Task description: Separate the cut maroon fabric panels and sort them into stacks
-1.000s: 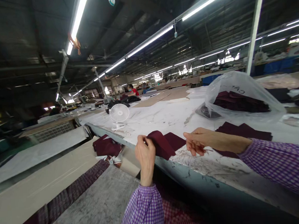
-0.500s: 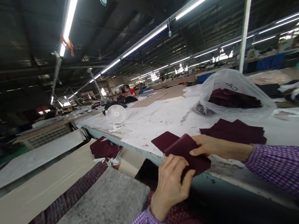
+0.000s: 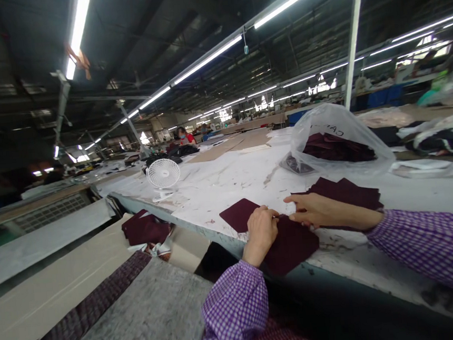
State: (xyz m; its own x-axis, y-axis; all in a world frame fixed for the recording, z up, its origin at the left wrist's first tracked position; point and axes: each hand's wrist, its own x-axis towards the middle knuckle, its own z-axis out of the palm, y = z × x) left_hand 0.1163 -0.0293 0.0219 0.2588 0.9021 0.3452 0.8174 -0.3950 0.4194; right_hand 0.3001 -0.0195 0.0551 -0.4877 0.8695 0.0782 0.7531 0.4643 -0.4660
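A maroon fabric piece (image 3: 291,246) hangs partly over the near edge of the white-covered table. My left hand (image 3: 260,233) pinches its upper edge with bent fingers. Just right of that edge is my right hand (image 3: 319,210), thumb and forefinger apart, with nothing visible between them. Another maroon piece (image 3: 237,215) lies flat on the table, beyond my left hand. Behind my right hand, a fanned pile of maroon pieces (image 3: 343,191) is partly covered by the hand and wrist.
A clear plastic bag (image 3: 381,148) with maroon fabric stands behind the pile. A small white fan (image 3: 163,174) sits by the table's left edge. Lower left, a grey mottled board (image 3: 143,309) lies beside a maroon strip (image 3: 91,303). A person (image 3: 186,136) is far back.
The maroon piece has been opened out flatter and hangs lower. My left hand has moved up to its upper edge. My right hand has come off it, fingers spread. The view has shifted right.
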